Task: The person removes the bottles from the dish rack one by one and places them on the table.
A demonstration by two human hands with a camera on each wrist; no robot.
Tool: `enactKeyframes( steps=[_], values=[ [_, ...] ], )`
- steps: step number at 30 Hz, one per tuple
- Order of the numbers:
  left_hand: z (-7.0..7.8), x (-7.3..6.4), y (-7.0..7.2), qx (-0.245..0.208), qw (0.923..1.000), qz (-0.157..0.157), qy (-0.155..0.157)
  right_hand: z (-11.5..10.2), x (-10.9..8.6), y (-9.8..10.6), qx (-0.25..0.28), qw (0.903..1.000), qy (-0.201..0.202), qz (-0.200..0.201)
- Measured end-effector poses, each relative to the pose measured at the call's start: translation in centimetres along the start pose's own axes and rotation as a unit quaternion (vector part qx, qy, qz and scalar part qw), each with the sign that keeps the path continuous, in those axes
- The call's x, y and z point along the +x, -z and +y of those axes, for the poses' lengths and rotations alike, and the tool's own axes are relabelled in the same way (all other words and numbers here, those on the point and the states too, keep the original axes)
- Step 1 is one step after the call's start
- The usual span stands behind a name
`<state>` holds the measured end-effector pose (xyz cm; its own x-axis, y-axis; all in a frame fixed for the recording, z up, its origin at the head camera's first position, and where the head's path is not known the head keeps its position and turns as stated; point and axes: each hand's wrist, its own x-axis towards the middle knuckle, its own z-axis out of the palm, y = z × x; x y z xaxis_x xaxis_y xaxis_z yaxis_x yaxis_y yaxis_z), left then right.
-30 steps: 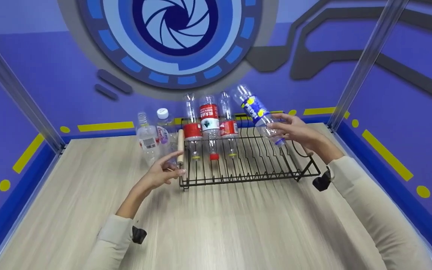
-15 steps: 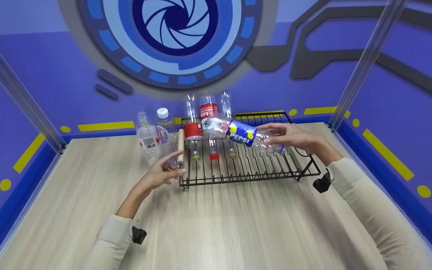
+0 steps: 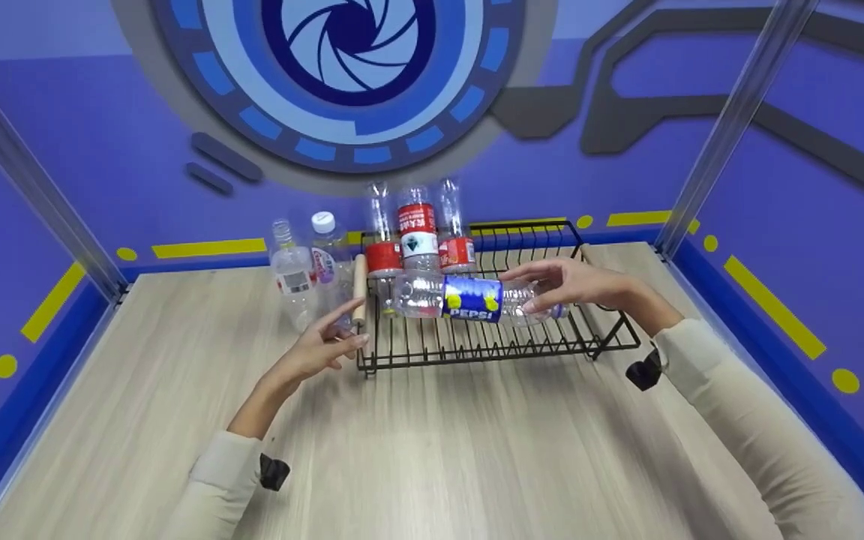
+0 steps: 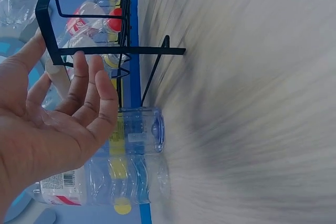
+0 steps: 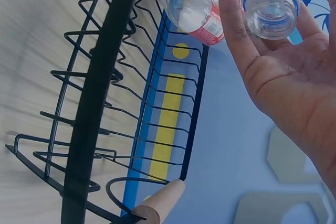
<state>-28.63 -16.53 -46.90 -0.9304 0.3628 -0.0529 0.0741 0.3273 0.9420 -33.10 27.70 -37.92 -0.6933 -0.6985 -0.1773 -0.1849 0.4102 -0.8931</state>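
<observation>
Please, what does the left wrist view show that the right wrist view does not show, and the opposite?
Only the left wrist view shows the left hand and two upright clear bottles beside the black rack.

Only the right wrist view shows the right hand, holding a bottle near its blue-ringed neck.

Both show the rack and at least one red-labelled bottle resting in it.

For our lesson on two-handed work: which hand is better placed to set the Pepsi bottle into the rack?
Probably the right hand: it grips the Pepsi bottle near one end, over the rack. The left hand holds no bottle and is at the rack's left end.
</observation>
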Motion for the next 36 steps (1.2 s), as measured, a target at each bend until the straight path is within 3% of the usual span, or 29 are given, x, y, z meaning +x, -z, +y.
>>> enactKeyframes(
  steps=[11,15,22,27,36],
  values=[
    [-0.4,-0.8,-0.1,0.029,0.9995,0.003,-0.009,-0.4,-0.7,-0.8,0.005,0.9995,0.001,-0.031],
    [0.1,-1.1,0.3,0.036,0.9993,0.0,-0.014,-0.5,-0.8,-1.2,0.009,0.9992,-0.001,-0.038],
    [2.1,-1.9,0.7,0.056,0.9957,0.021,-0.072,-0.9,-0.8,-1.8,0.0,0.9992,0.0,-0.039],
    [4.0,-2.8,0.0,0.083,0.9904,0.036,-0.105,-1.1,-0.4,-2.5,-0.012,0.9993,-0.003,-0.036],
    [5.9,-3.6,-2.2,0.146,0.9769,-0.014,-0.155,-1.0,0.7,-3.5,-0.012,0.9981,0.012,-0.058]
  ],
)
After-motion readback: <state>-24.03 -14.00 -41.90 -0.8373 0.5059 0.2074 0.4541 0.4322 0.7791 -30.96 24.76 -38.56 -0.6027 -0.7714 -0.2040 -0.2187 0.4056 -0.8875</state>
